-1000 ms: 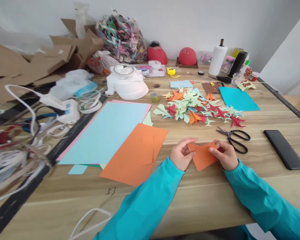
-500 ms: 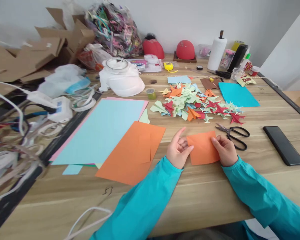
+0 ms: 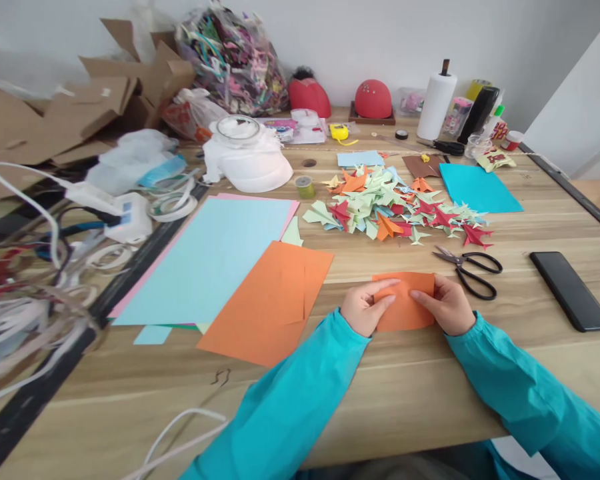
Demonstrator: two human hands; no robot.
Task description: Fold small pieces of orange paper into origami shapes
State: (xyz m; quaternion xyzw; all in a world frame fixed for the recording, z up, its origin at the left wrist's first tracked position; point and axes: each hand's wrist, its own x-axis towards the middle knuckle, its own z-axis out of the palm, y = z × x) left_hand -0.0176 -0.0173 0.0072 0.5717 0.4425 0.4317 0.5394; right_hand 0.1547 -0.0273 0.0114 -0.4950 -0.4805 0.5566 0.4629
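Note:
A small orange paper square [image 3: 405,308] lies on the wooden table [image 3: 410,393] in front of me, its top edge turned over in a fold. My left hand [image 3: 364,308] pinches its left side, thumb and fingers on the paper. From the right, my right hand [image 3: 445,304] presses fingers onto the fold while gripping that edge. Both sleeves are teal.
Black scissors [image 3: 469,268] and a black phone [image 3: 571,289] lie to the right. A heap of folded paper shapes [image 3: 395,210] sits behind, with a teal sheet [image 3: 479,188]. Large orange [image 3: 267,303] and light blue [image 3: 210,260] sheets lie left. Cables, tape rolls and cardboard crowd the far left.
The orange square was open and flat half a second ago; now its top edge is folded down and both hands press on it. My left fingers have closed onto the paper.

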